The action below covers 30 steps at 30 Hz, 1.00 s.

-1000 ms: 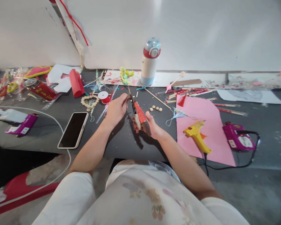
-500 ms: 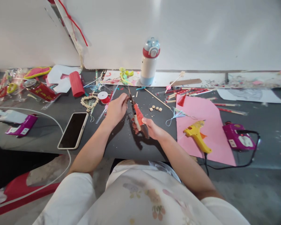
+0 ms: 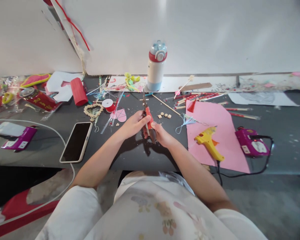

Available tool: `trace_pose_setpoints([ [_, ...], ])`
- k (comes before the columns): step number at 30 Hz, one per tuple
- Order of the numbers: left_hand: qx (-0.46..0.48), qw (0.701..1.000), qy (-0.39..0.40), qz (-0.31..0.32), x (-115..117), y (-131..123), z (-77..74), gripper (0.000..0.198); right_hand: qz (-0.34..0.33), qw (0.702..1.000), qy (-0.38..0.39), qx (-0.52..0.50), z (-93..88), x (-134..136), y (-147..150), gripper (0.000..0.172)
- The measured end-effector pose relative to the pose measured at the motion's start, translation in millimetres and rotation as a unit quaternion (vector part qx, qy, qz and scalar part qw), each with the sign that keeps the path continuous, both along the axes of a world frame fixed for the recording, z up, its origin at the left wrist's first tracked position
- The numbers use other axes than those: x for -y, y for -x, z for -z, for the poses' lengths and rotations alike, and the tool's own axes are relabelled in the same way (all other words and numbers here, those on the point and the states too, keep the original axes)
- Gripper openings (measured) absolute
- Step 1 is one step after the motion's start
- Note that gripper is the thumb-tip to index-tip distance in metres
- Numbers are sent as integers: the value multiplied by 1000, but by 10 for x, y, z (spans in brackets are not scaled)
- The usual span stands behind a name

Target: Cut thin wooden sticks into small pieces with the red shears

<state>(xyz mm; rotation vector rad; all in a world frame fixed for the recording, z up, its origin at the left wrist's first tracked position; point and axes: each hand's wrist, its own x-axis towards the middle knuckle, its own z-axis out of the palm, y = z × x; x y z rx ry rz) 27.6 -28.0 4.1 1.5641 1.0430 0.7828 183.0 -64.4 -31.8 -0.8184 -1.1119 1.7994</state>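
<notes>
Right grip (image 3: pixel 161 134) pinching red-handled tool (image 3: pixel 148 112), pointing it away; left grip (image 3: pixel 135 124) clasping it too. Bench (image 3: pixel 137 160) showing around both, its edge running nearside. Pink sheet (image 3: pixel 226 136) lying right of grips, phone (image 3: pixel 76 142) left.

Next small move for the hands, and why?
Probably ease the left hand off the red-handled tool, leaving it to the right hand. Both hands crowd its handles, while the thin wooden stick and small beige pieces lie unheld nearby. Whether the left fingers pinch something small is unclear, so check first.
</notes>
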Motion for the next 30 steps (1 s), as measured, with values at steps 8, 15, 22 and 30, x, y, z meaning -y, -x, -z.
trace_pose_setpoints([
  [8,64,997,49,-19,62,-123,-55,48,17,999,-38,34,-43,-9,5,43],
  [15,104,991,65,-52,59,-155,-45,45,-9,998,-56,38,-214,-51,42,45],
  [22,109,990,46,-78,43,-128,-82,53,2,997,-68,49,-264,-133,65,40],
  [30,96,990,-3,-101,-40,-66,-61,44,-10,994,-65,87,-194,-243,42,43],
])
